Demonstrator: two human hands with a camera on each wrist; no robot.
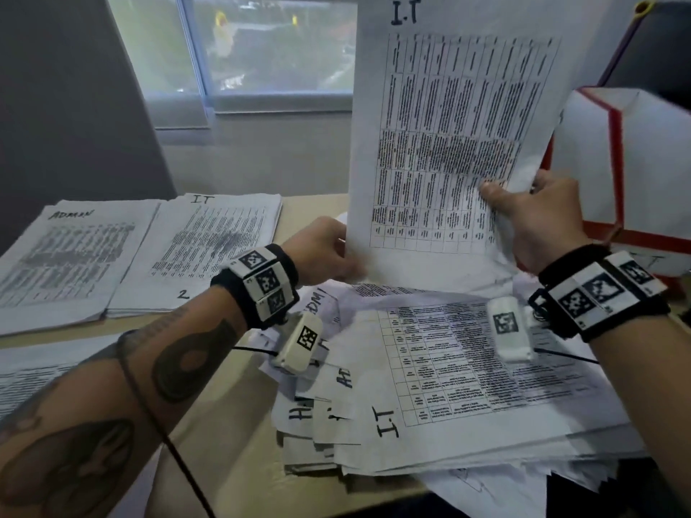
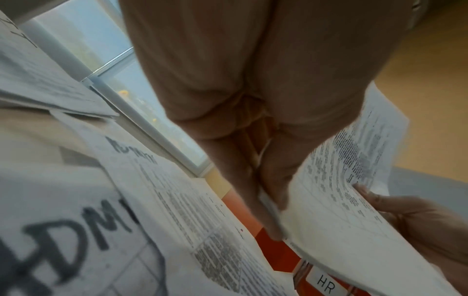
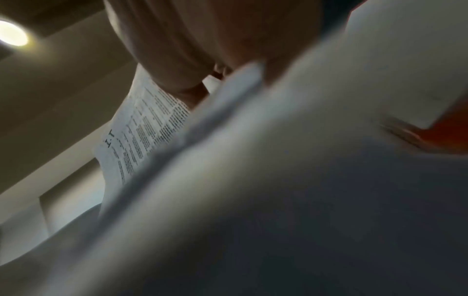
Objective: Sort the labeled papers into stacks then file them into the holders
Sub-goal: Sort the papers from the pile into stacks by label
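Both hands, left hand (image 1: 324,252) and right hand (image 1: 538,214), pinch an upright IT sheet (image 1: 448,125); its floppy top could sag or catch the unsorted pile (image 1: 467,386) below.

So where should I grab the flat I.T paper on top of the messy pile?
Probably pinch the I.T sheet at its near-left corner by the label, coming from your left. That corner juts past the unsorted pile, leaving an edge free to lift.
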